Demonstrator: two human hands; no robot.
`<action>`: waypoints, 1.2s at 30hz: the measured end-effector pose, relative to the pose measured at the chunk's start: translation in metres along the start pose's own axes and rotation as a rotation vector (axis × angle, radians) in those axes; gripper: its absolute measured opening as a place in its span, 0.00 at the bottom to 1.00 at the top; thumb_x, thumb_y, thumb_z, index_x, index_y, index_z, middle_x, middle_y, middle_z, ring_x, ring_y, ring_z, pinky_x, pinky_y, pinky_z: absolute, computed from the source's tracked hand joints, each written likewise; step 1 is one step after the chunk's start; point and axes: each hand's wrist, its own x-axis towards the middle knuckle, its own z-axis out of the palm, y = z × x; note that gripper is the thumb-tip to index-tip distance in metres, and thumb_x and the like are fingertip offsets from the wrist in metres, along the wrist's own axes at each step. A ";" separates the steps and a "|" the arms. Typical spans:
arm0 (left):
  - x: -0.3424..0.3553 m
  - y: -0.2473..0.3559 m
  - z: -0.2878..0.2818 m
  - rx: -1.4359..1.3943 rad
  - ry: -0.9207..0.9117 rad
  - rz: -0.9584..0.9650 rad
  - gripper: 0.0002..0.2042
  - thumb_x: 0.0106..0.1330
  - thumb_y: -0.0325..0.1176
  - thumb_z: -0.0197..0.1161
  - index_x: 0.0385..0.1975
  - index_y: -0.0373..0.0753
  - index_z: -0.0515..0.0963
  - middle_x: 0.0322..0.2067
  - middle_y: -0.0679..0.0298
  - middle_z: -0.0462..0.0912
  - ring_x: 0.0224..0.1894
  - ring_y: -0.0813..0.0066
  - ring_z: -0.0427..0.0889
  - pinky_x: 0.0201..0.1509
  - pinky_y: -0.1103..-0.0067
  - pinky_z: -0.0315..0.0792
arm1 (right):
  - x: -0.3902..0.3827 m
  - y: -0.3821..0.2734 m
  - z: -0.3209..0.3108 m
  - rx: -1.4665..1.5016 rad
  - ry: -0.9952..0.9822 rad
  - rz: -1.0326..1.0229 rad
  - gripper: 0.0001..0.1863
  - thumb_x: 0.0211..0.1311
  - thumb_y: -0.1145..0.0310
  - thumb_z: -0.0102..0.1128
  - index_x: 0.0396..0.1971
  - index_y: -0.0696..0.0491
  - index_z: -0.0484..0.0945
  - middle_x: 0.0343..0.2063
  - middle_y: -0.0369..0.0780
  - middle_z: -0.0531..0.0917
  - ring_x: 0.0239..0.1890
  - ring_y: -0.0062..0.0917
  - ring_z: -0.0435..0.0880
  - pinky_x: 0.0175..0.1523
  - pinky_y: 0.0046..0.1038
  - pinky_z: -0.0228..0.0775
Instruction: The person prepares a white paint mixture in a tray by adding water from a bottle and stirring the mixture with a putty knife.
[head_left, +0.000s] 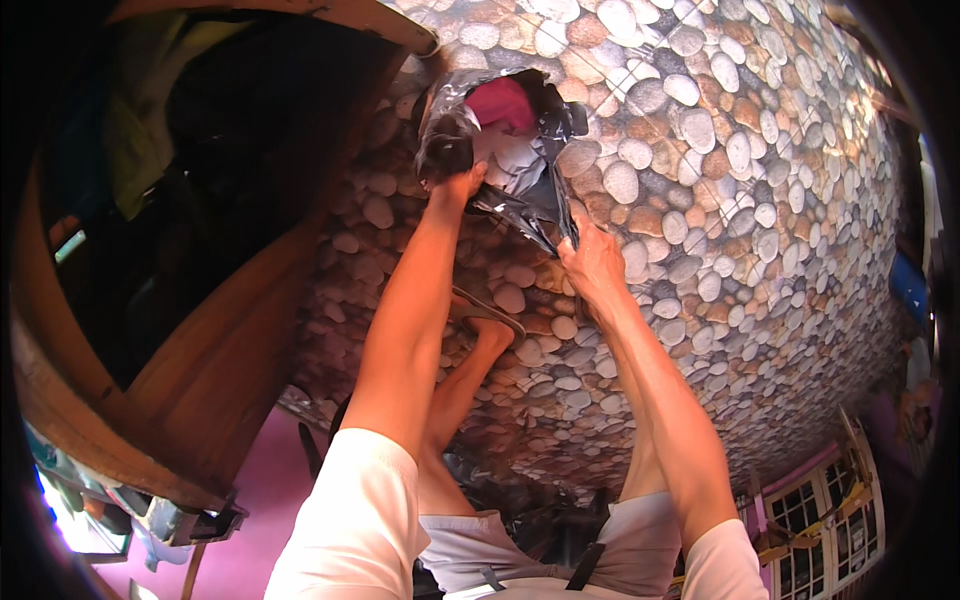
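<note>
Below, pebble-pattern floor point(760, 200) and wooden cabinet point(200, 370); left hand point(458, 185) and right hand point(592, 262) both grip black plastic bag point(520, 185) edges

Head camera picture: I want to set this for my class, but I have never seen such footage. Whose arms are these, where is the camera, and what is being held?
The camera sits on a person's head and looks down, so the arms rising from the lower edge are their own. The wide lens bends straight edges. The left hand and right hand each grip an edge of a black plastic bag lying on a pebble-patterned floor. Something pink shows inside the bag. A foot in a sandal stands below the hands, and a wooden cabinet lies to the left.
</note>
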 end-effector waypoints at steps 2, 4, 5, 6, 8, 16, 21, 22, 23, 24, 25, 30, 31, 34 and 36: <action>0.011 -0.004 0.018 0.016 -0.035 0.101 0.16 0.60 0.38 0.53 0.42 0.33 0.73 0.40 0.46 0.78 0.44 0.51 0.78 0.48 0.64 0.72 | 0.003 0.011 -0.002 -0.003 0.050 0.006 0.14 0.52 0.64 0.57 0.35 0.56 0.74 0.27 0.54 0.80 0.35 0.51 0.79 0.44 0.47 0.67; 0.018 -0.013 0.025 0.019 -0.080 0.193 0.16 0.60 0.38 0.53 0.40 0.32 0.75 0.40 0.44 0.78 0.43 0.51 0.78 0.48 0.63 0.71 | 0.004 0.011 -0.009 0.099 0.029 0.034 0.13 0.52 0.66 0.56 0.37 0.56 0.75 0.26 0.54 0.80 0.35 0.51 0.79 0.44 0.45 0.68; 0.022 -0.022 0.022 0.002 -0.105 0.235 0.16 0.60 0.39 0.53 0.39 0.32 0.76 0.40 0.44 0.78 0.43 0.50 0.78 0.48 0.63 0.71 | 0.005 0.009 -0.010 0.102 0.023 0.030 0.13 0.52 0.66 0.56 0.37 0.56 0.75 0.26 0.54 0.80 0.35 0.51 0.79 0.44 0.45 0.68; 0.024 -0.031 0.018 -0.004 -0.101 0.249 0.16 0.60 0.39 0.53 0.38 0.32 0.77 0.40 0.43 0.78 0.42 0.50 0.79 0.48 0.63 0.71 | 0.009 0.005 -0.010 0.146 0.013 0.040 0.15 0.53 0.66 0.56 0.40 0.55 0.74 0.29 0.53 0.80 0.36 0.49 0.79 0.44 0.44 0.68; 0.014 -0.002 0.009 -0.042 -0.040 0.278 0.16 0.60 0.39 0.52 0.36 0.33 0.79 0.40 0.43 0.79 0.41 0.49 0.79 0.47 0.63 0.71 | 0.005 0.017 -0.010 0.170 0.014 0.103 0.17 0.53 0.65 0.56 0.43 0.55 0.73 0.32 0.52 0.80 0.38 0.47 0.79 0.45 0.43 0.68; -0.058 0.016 -0.129 -0.687 0.195 0.160 0.14 0.61 0.37 0.51 0.21 0.34 0.77 0.16 0.52 0.78 0.18 0.57 0.75 0.25 0.66 0.69 | -0.008 -0.033 -0.016 0.157 0.371 -0.233 0.16 0.51 0.73 0.58 0.42 0.58 0.74 0.34 0.46 0.77 0.36 0.39 0.78 0.41 0.34 0.71; -0.119 0.011 -0.221 -1.575 -0.117 -0.053 0.10 0.62 0.31 0.56 0.18 0.39 0.71 0.13 0.75 0.65 0.13 0.89 0.60 0.16 0.87 0.53 | -0.018 -0.060 -0.009 0.459 0.225 -0.200 0.09 0.52 0.72 0.57 0.35 0.56 0.79 0.31 0.44 0.76 0.38 0.38 0.76 0.44 0.35 0.69; -0.123 0.008 -0.233 -1.664 -0.168 -0.017 0.09 0.62 0.31 0.57 0.19 0.39 0.71 0.12 0.76 0.63 0.13 0.89 0.60 0.16 0.87 0.53 | -0.017 -0.066 -0.007 0.306 0.340 -0.301 0.10 0.52 0.71 0.57 0.35 0.56 0.78 0.32 0.44 0.76 0.39 0.37 0.75 0.45 0.35 0.68; -0.126 0.008 -0.241 -1.611 -0.149 -0.031 0.08 0.62 0.31 0.56 0.22 0.39 0.71 0.12 0.76 0.62 0.13 0.89 0.59 0.15 0.88 0.53 | -0.018 -0.070 -0.005 0.267 0.338 -0.269 0.10 0.52 0.71 0.57 0.36 0.56 0.78 0.35 0.43 0.75 0.42 0.37 0.74 0.48 0.35 0.67; -0.126 0.007 -0.244 -1.605 -0.145 -0.025 0.08 0.62 0.31 0.56 0.22 0.39 0.71 0.12 0.76 0.62 0.13 0.89 0.59 0.15 0.88 0.53 | -0.018 -0.073 -0.004 0.272 0.344 -0.272 0.10 0.52 0.71 0.57 0.36 0.56 0.78 0.35 0.43 0.75 0.42 0.37 0.74 0.48 0.35 0.67; -0.125 0.009 -0.245 -1.589 -0.127 -0.077 0.09 0.61 0.30 0.56 0.18 0.40 0.71 0.12 0.74 0.65 0.11 0.88 0.60 0.14 0.87 0.54 | -0.016 -0.076 -0.003 0.228 0.363 -0.332 0.10 0.52 0.71 0.57 0.35 0.55 0.78 0.35 0.43 0.75 0.43 0.37 0.73 0.48 0.35 0.67; -0.122 0.008 -0.225 -1.468 -0.075 -0.134 0.09 0.61 0.30 0.56 0.18 0.38 0.74 0.13 0.71 0.71 0.10 0.90 0.61 0.12 0.89 0.53 | 0.028 -0.082 0.008 0.120 0.505 -0.572 0.09 0.53 0.71 0.54 0.33 0.59 0.75 0.36 0.44 0.73 0.44 0.37 0.72 0.48 0.37 0.66; -0.120 0.008 -0.220 -1.530 -0.042 -0.139 0.08 0.62 0.29 0.55 0.21 0.37 0.74 0.13 0.71 0.71 0.10 0.91 0.61 0.12 0.90 0.52 | 0.043 -0.077 0.016 0.101 0.480 -0.538 0.10 0.54 0.71 0.50 0.34 0.60 0.75 0.36 0.46 0.75 0.44 0.39 0.73 0.50 0.37 0.66; -0.117 0.015 -0.221 -1.644 0.035 -0.124 0.08 0.63 0.28 0.53 0.22 0.36 0.74 0.14 0.71 0.71 0.11 0.92 0.60 0.13 0.90 0.52 | 0.081 -0.048 0.037 0.050 0.172 -0.362 0.13 0.53 0.71 0.49 0.36 0.62 0.77 0.39 0.50 0.79 0.45 0.44 0.76 0.51 0.37 0.68; -0.114 0.010 -0.218 -1.669 0.046 -0.127 0.08 0.63 0.27 0.52 0.22 0.35 0.73 0.14 0.70 0.71 0.11 0.91 0.59 0.13 0.90 0.52 | 0.102 -0.038 0.044 -0.042 -0.121 -0.233 0.15 0.53 0.71 0.49 0.38 0.62 0.77 0.40 0.53 0.79 0.47 0.45 0.77 0.52 0.38 0.69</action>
